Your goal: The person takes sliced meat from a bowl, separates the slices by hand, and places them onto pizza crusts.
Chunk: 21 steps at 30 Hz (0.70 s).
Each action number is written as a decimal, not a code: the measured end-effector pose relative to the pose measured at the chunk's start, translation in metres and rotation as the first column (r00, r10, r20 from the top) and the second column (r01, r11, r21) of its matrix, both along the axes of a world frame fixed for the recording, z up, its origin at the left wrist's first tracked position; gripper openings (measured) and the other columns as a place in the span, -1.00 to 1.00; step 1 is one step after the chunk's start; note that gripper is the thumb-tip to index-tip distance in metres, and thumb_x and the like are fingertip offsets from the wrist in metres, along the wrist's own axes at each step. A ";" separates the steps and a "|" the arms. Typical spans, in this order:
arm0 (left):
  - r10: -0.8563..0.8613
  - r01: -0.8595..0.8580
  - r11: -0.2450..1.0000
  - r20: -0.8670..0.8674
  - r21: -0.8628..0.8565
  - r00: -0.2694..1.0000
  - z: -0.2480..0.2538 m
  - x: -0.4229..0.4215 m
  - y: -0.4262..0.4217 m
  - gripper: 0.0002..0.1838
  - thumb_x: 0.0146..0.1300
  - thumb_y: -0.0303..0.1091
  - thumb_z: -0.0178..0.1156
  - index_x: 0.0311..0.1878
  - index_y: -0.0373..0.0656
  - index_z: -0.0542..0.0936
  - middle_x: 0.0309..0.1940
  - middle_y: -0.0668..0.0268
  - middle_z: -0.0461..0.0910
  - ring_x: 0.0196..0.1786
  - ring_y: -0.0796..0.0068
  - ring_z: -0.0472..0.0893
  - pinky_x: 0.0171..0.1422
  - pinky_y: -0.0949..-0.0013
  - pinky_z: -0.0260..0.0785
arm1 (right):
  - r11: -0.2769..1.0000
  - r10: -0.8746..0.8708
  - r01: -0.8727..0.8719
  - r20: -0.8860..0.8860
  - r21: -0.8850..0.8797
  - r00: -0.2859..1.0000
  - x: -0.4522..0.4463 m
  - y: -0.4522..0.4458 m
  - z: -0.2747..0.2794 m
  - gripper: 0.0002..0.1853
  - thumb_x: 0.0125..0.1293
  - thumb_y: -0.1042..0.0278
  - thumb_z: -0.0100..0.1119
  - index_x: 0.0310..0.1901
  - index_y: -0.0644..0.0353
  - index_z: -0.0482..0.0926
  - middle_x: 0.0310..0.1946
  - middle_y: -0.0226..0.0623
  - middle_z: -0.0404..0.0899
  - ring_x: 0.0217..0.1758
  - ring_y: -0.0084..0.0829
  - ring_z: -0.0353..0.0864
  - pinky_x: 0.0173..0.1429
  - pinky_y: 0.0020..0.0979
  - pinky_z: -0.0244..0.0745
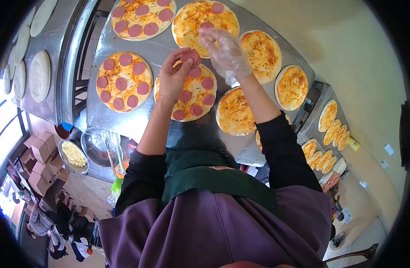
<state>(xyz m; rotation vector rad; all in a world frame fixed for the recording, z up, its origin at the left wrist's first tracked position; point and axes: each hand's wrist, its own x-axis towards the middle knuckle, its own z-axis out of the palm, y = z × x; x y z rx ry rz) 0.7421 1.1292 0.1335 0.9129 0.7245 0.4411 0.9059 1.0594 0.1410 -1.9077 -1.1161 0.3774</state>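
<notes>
My left hand (174, 73), bare, is closed on a small stack of round sausage slices (191, 56), pinched between thumb and fingers. It is above a pizza (173, 103) dotted with slices. My right hand (227, 53) wears a clear plastic glove and has its fingers apart. Its fingertips are at a sausage slice (206, 26) on the far middle pizza (187, 27); whether they touch it is hard to tell. Another slice (217, 8) lies on that pizza. Pizzas with sauce but no slices, such as one base (261, 56), lie right of my right hand.
Sliced-topped pizzas (124, 82) lie left on the metal table (169, 139). Pale dough rounds (39, 76) rest on a counter at far left. A bowl of grated cheese (74, 156) and a metal bowl (97, 145) stand lower left. More small pizzas (333, 131) line the right.
</notes>
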 end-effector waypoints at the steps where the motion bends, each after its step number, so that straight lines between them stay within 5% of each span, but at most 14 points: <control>1: -0.011 0.011 0.999 0.004 0.033 1.000 -0.003 0.000 0.000 -0.69 0.26 -0.55 0.16 0.09 -0.25 0.47 -0.06 0.26 0.53 -0.06 0.50 0.59 0.02 0.48 0.50 | 0.995 0.028 -0.031 0.036 0.090 0.999 -0.008 -0.002 0.001 -0.80 0.18 0.25 0.25 -0.18 0.08 0.67 -0.29 -0.23 0.65 -0.14 -0.21 0.62 -0.01 -0.30 0.52; 4: -0.010 0.008 0.999 0.037 0.042 0.999 -0.007 0.000 -0.001 -0.74 0.27 -0.55 0.15 0.03 -0.26 0.45 -0.07 0.25 0.53 -0.08 0.50 0.60 0.02 0.46 0.51 | 0.977 0.067 -0.116 0.263 0.177 0.963 -0.021 -0.006 -0.002 -0.83 0.11 0.32 0.32 -0.24 0.09 0.67 -0.33 -0.28 0.62 -0.21 -0.22 0.60 -0.12 -0.29 0.53; 14: -0.097 0.093 0.989 -0.030 -0.116 0.995 -0.010 -0.017 -0.003 -0.76 0.30 -0.53 0.09 0.02 -0.33 0.41 -0.09 0.22 0.55 -0.09 0.48 0.59 -0.03 0.46 0.54 | 0.988 0.116 -0.137 0.244 0.072 0.963 -0.043 -0.021 0.015 -0.86 0.03 0.42 0.34 -0.34 0.11 0.60 -0.43 -0.32 0.57 -0.29 -0.23 0.56 -0.20 -0.28 0.50; 17: 0.027 -0.001 0.926 0.065 -0.377 0.998 -0.024 -0.020 0.002 -0.76 0.31 -0.52 0.05 0.03 -0.30 0.42 -0.08 0.22 0.52 -0.08 0.48 0.59 -0.05 0.47 0.55 | 0.983 0.098 -0.122 0.169 0.135 0.981 -0.045 -0.023 0.009 -0.87 0.05 0.49 0.30 -0.32 0.16 0.59 -0.41 -0.31 0.59 -0.33 -0.23 0.60 -0.23 -0.30 0.51; 19: 0.046 -0.055 0.986 -0.058 -0.157 0.997 -0.036 -0.022 0.001 -0.73 0.34 -0.52 0.05 0.08 -0.26 0.38 -0.02 0.21 0.48 -0.05 0.43 0.59 0.08 0.38 0.52 | 0.990 -0.067 0.102 -0.316 0.094 0.946 -0.046 -0.023 0.013 -0.91 0.10 0.55 0.25 -0.33 0.23 0.58 -0.42 -0.26 0.62 -0.37 -0.22 0.64 -0.26 -0.31 0.52; 21: 0.052 -0.061 0.991 -0.070 -0.123 0.996 -0.022 -0.021 0.004 -0.72 0.34 -0.52 0.04 0.11 -0.26 0.38 -0.02 0.22 0.47 -0.05 0.44 0.58 0.07 0.39 0.53 | 0.991 -0.122 0.132 -0.272 0.021 0.955 -0.035 -0.022 -0.001 -0.93 0.12 0.53 0.24 -0.33 0.24 0.58 -0.43 -0.23 0.63 -0.38 -0.23 0.65 -0.27 -0.32 0.52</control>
